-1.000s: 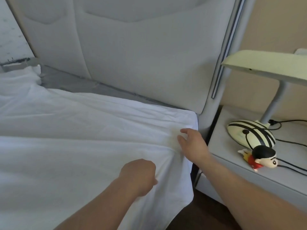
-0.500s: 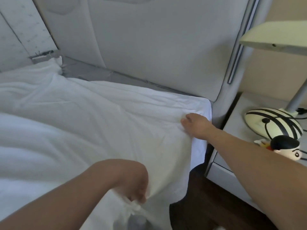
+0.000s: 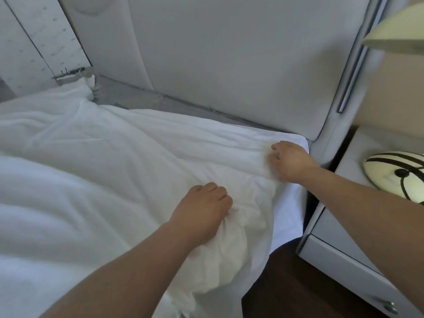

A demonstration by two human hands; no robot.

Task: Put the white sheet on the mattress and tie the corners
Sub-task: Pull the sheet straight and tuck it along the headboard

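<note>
The white sheet [image 3: 96, 171] lies rumpled over the mattress, hanging over its right side and bunched near the front right corner. A strip of grey mattress [image 3: 160, 99] shows bare along the headboard. My left hand [image 3: 204, 212] grips a bunched fold of the sheet near the mattress's right edge, fingers curled into the cloth. My right hand [image 3: 290, 160] rests on the sheet at the top right corner of the mattress, its fingers curled into the fabric there.
A padded grey headboard [image 3: 229, 60] stands behind the bed. A white bedside table [image 3: 344, 237] stands close on the right with a striped lamp base [image 3: 397, 173] and lampshade [image 3: 399, 35]. Dark floor [image 3: 298, 283] shows in the narrow gap between.
My left hand has come up from the hanging edge of the sheet onto the mattress top, bunching cloth with it. My right hand has stayed at the top right corner.
</note>
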